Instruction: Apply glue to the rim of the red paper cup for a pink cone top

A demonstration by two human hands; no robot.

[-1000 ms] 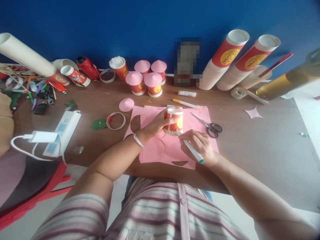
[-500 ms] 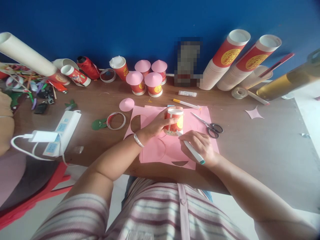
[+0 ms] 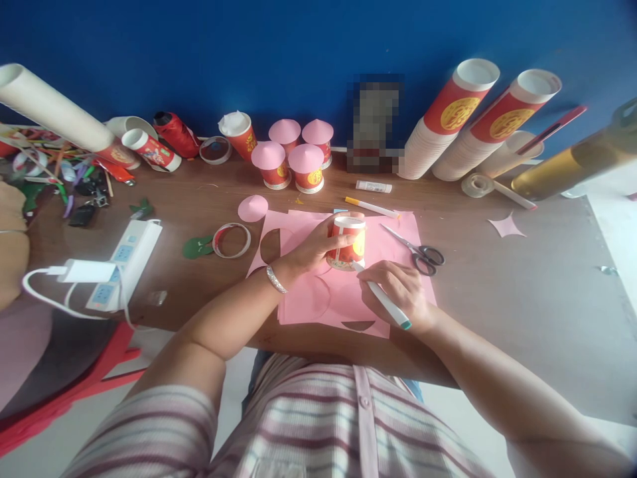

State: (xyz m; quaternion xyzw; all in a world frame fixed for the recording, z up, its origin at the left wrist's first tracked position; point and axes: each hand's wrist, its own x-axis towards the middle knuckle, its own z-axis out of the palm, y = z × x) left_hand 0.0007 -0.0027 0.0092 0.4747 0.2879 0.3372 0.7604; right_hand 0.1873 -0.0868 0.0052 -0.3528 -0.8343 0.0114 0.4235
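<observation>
A person in a striped shirt [image 3: 308, 425] sits close to a brown table [image 3: 233, 312], with pink paper [image 3: 303, 305] before them. Over its near right part, the right hand [image 3: 398, 289] is closed around a white marker [image 3: 391, 307], hiding its middle. Over the paper's centre, the left hand [image 3: 318, 245] wraps a red paper cup [image 3: 343, 249], thumb across the front, fingers mostly hidden behind. The marker's tip is at the cup's lower edge; whether it touches is unclear, and marks there are too small to read.

Scissors [image 3: 423, 255] lie on the paper's right side. Well left of the paper is a power strip [image 3: 127, 259]; beyond that, another person's arm [image 3: 10, 245] is cut off.

Across the paper's far edge lies a yellow-capped marker [image 3: 371, 207]. Behind the paper stand four pink-roofed cups [image 3: 305, 160], overlapping; to their right, a pixelated block [image 3: 375, 126] conceals something. Beyond the paper's far right corner lean tall cup stacks [image 3: 450, 119] and a cut-off golden bottle [image 3: 557, 162].
</observation>
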